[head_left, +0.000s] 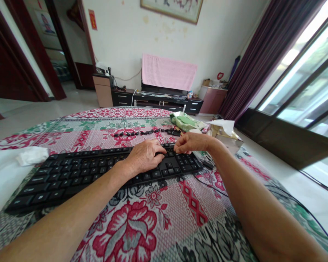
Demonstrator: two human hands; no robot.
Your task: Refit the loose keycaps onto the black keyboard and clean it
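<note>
A person's left forearm (pixel 82 207) crossed the tabletop (pixel 175 225), hiding part of a black keyboard (pixel 95 168) laid from near the left edge toward the middle. A white sheet (pixel 5 178) lay beside it at the left edge. The left hand (pixel 145 154) rested on the keyboard, thumb and forefinger down at the keys (pixel 171 171), while the right hand (pixel 191 143) bent its fingertips over the top of the number pad; whether either grip was wide, narrow or holding a key could not be told. The step in hand looked like fingertip work on single keys, and the next move seemed to call for a steady board and a careful pinch. Beyond, small black pieces (pixel 146 132) lay in a loose row, with a green packet (pixel 188 122) and a box (pixel 231 140) toward the right edge, crowding the right hand's reach. Past the far edge, a pink towel (pixel 168 71) hung above a low cabinet (pixel 123 97)
</note>
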